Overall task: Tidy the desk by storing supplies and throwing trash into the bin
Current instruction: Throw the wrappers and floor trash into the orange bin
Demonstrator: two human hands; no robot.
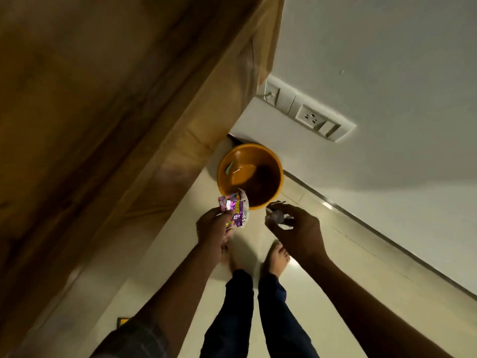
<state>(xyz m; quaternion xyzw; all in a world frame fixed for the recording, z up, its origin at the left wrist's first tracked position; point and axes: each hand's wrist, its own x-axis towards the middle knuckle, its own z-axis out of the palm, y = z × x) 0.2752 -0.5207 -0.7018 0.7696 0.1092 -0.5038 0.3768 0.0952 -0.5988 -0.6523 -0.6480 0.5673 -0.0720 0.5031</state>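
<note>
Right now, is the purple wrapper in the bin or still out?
Out: the left hand holds the purple wrapper above the orange bin rim.

An orange round bin (249, 174) stands upright and open on the floor. A purple, many-coloured wrapper (235, 207), crumpled, hangs at the bin's near rim. A small crumpled grey scrap (278, 217) sits just right of that rim, apart from it.

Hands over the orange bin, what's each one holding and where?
Left hand pinches the purple wrapper by its lower edge; right hand grips crumpled trash in its fingertips.
</note>
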